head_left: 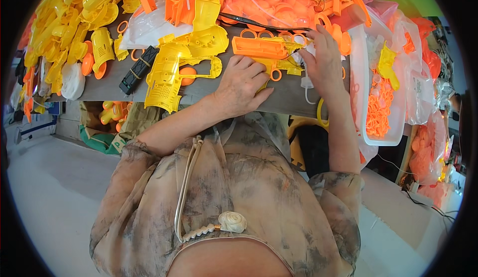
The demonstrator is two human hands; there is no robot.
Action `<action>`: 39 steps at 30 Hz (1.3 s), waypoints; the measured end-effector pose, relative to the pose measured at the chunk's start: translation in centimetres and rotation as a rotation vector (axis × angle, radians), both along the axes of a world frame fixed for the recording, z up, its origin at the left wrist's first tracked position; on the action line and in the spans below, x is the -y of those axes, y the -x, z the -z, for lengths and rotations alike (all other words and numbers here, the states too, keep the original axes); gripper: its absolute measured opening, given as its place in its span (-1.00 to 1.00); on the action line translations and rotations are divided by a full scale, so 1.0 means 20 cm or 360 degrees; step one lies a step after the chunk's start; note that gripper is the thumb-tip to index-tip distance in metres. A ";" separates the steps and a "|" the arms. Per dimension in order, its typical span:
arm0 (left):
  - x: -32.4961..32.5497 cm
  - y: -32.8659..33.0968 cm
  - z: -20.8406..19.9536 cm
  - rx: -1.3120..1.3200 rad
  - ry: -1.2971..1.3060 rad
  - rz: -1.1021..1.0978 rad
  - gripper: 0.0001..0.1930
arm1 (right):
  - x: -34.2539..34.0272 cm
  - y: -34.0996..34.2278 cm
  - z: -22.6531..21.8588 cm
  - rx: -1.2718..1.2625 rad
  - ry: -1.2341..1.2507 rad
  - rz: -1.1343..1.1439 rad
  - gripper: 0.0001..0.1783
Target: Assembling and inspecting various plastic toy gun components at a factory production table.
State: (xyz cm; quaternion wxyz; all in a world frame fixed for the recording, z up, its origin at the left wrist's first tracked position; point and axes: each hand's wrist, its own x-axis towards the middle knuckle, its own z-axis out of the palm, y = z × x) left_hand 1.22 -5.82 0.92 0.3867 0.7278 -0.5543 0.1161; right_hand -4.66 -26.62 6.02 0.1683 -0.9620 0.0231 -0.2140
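Observation:
On the table edge lies a yellow plastic toy-gun shell half (261,66) with a long orange piece (260,48) set in it. My left hand (241,87) has its fingers curled over the left end of this shell, the thumb stretched along its near side. At the shell's right end, my right hand (322,60) pinches a thin dark wire (295,52) that runs into the shell. To the left of my left hand lie more yellow shell halves (167,75), open side up. Orange rings (276,74) show around the shell being worked on.
Yellow shells (64,33) are heaped at the left, orange parts (289,10) at the back. A dark strapped bar (138,70) lies on the left. At right stands a white bin (386,136) with small orange pieces and a yellow part (387,65). Plastic bags hang beyond it.

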 end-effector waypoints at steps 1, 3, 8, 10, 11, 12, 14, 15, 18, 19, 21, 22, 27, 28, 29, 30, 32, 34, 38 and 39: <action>-0.01 0.00 0.00 0.0000 -0.0001 -0.0006 -0.74 | -0.07 0.01 -0.02 0.0135 0.0295 0.0146 -0.76; -0.02 0.00 0.00 -0.0043 0.0000 0.0025 -0.68 | -0.17 0.07 -0.07 0.0068 0.0293 -0.0064 -0.70; -0.04 -0.01 -0.01 -0.0046 -0.0056 0.0103 -0.63 | -0.22 0.09 -0.03 -0.0375 0.0415 -0.0417 -0.53; -0.04 -0.02 -0.01 -0.0048 -0.0062 0.0131 -0.62 | -0.20 0.07 0.01 -0.0368 0.0505 -0.0447 -0.53; -0.04 -0.02 0.00 -0.0015 -0.0061 0.0142 -0.62 | -0.19 0.05 0.02 -0.0360 0.0595 -0.0475 -0.53; -0.04 -0.02 0.00 0.0019 -0.0059 0.0154 -0.62 | -0.18 0.04 0.02 -0.0359 0.0596 -0.0476 -0.53; -0.04 -0.02 0.00 0.0024 -0.0079 0.0157 -0.63 | -0.16 0.02 0.03 -0.0395 0.0725 -0.0704 -0.58; -0.04 -0.02 0.00 0.0029 -0.0096 0.0164 -0.63 | -0.15 0.00 0.02 -0.0393 0.0723 -0.0705 -0.58; -0.04 -0.02 0.00 0.0027 -0.0083 0.0170 -0.66 | -0.13 -0.03 -0.01 -0.0471 0.0912 -0.0928 -0.65; -0.04 -0.02 0.00 0.0028 -0.0086 0.0165 -0.66 | -0.12 -0.04 0.00 -0.0491 0.1007 -0.0998 -0.66; -0.04 -0.02 0.00 0.0022 -0.0033 0.0188 -0.67 | -0.10 -0.06 0.00 -0.0508 0.1101 -0.1072 -0.67; -0.04 -0.02 0.00 0.0022 -0.0034 0.0185 -0.67 | -0.09 -0.06 0.00 -0.0514 0.1103 -0.1126 -0.66; -0.04 -0.02 -0.01 0.0041 -0.0062 0.0202 -0.69 | -0.11 -0.09 -0.01 -0.0459 0.1083 -0.1239 -0.64; -0.04 -0.02 -0.01 0.0041 -0.0062 0.0198 -0.69 | -0.11 -0.09 -0.03 -0.0487 0.1079 -0.1253 -0.66; -0.04 -0.02 -0.01 0.0043 -0.0079 0.0191 -0.69 | -0.12 -0.09 -0.04 -0.0514 0.1075 -0.1267 -0.67; -0.04 -0.02 0.00 0.0046 -0.0096 0.0184 -0.69 | -0.12 -0.09 -0.03 -0.0512 0.1076 -0.1272 -0.67; -0.04 -0.02 0.01 0.0062 -0.0088 0.0193 -0.68 | -0.10 -0.09 -0.02 -0.0520 0.0961 -0.1372 -0.71; -0.05 -0.02 0.01 0.0076 -0.0082 0.0199 -0.67 | -0.09 -0.07 -0.01 -0.0579 0.0845 -0.1340 -0.73; -0.06 -0.01 0.02 0.0031 -0.0083 0.0209 -0.61 | -0.10 -0.07 -0.01 -0.0640 0.0647 -0.1288 -0.75; -0.06 -0.01 0.02 0.0037 -0.0084 0.0212 -0.60 | -0.10 -0.07 -0.01 -0.0639 0.0646 -0.1290 -0.75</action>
